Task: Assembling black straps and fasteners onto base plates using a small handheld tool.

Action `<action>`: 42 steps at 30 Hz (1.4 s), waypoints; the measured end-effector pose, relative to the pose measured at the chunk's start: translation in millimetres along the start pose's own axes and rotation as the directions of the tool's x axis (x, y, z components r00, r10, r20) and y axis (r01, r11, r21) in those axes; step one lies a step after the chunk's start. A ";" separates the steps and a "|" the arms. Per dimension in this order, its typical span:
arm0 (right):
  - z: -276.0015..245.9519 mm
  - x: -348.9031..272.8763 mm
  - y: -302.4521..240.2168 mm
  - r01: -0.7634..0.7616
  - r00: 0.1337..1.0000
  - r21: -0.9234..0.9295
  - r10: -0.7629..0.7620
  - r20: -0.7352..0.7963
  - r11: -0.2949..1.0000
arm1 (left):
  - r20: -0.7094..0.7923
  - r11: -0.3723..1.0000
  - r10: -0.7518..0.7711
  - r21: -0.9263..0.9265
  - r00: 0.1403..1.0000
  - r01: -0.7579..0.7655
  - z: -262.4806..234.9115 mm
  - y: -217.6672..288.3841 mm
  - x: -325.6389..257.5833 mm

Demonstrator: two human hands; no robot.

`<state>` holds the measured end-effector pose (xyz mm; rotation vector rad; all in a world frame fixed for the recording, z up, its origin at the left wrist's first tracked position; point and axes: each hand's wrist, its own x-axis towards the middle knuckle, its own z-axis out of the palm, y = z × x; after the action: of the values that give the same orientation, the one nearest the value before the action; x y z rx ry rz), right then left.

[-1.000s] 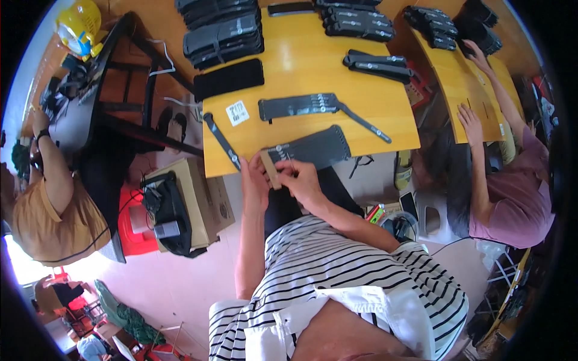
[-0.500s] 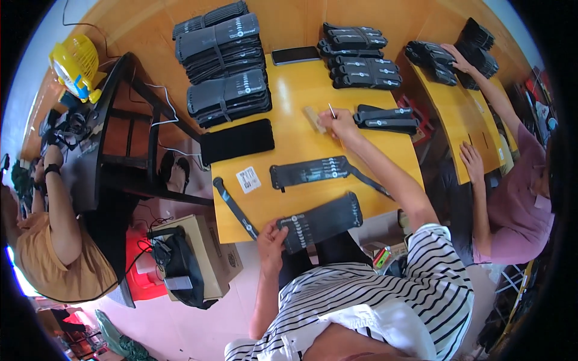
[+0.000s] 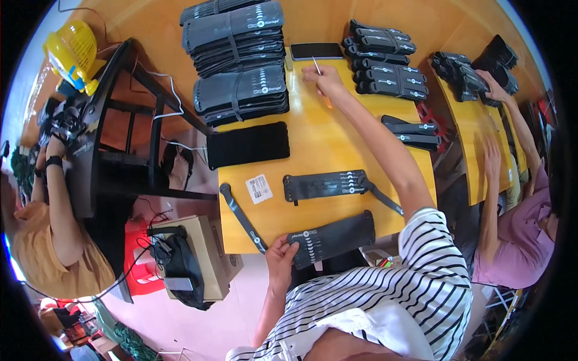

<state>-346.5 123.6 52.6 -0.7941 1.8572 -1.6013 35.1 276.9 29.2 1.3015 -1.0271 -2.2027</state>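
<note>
Item: black fabric pouch (image 3: 332, 237), flat at the counter's (image 3: 319, 144) near edge. Likely light, soft and floppy; take it by a stiffer hemmed edge, not the middle. Your left hand (image 3: 280, 253) pinches its left end, fingers closed on it. Your right hand (image 3: 322, 78) reaches far ahead, closed on a thin stick (image 3: 316, 65). Beyond: a second pouch with strap (image 3: 328, 185), a white label (image 3: 259, 188), stacked pouches (image 3: 241, 57).
</note>
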 end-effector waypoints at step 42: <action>67.7 -131.1 15.9 -0.155 0.988 0.017 0.155 -0.006 0.988 | -0.058 0.717 0.653 0.366 0.755 -0.593 -85.7 184.1 222.7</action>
<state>-209.9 177.8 32.1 -0.6212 1.8606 -1.5215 -8.7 -20.7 10.7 1.0312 -1.5330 -1.4066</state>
